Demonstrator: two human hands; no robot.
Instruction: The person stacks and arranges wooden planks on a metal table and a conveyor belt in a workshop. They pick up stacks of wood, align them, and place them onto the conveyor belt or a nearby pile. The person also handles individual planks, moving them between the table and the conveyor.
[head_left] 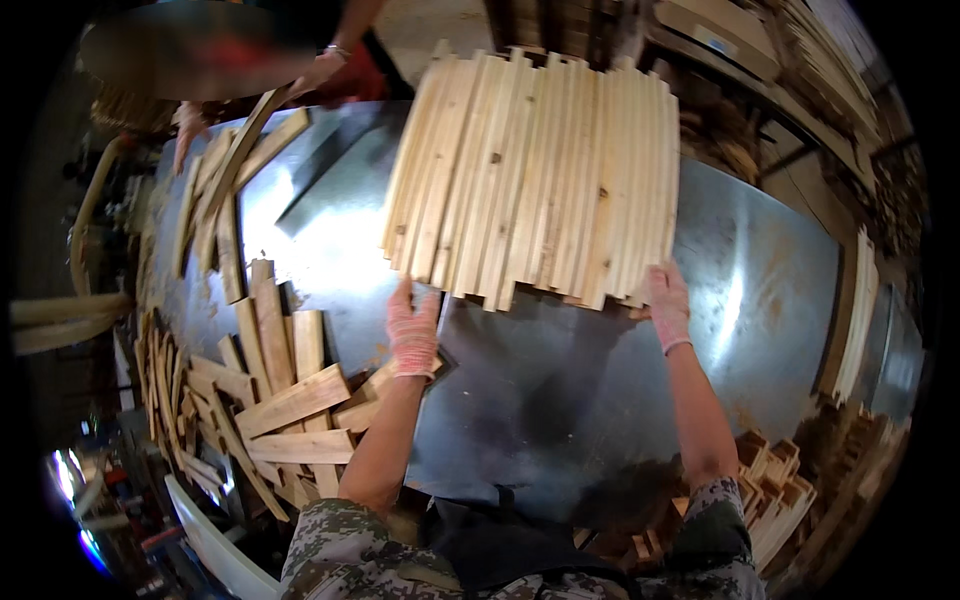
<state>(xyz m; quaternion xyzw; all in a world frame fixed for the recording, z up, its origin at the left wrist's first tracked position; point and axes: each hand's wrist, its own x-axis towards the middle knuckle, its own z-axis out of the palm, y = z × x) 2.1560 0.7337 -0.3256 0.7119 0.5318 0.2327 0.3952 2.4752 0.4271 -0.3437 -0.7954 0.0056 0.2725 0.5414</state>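
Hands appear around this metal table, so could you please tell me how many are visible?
4: the person's left hand and right hand at the near corners of the slats, plus, at upper left, a co-worker's hand near a board and their other hand farther left.

So the thing carrying everything here is a big, shiny grey metal tabletop (520, 400), with a thin seam running toward the near edge left of the middle. A wide panel-like row of pale, narrow wooden strips (530, 170) is spreading over the far middle, uneven ends and all; can't tell if it's lying fully flat. At far left, a small bunch of long tan wooden boards (228, 245) is sitting crisscrossed. Near left, a messy heap of flat light-brown wooden planks (295, 400) is piling up at every angle. Tan dusty smudges (790, 230) are showing on the right side, and bright glare's bouncing around too.
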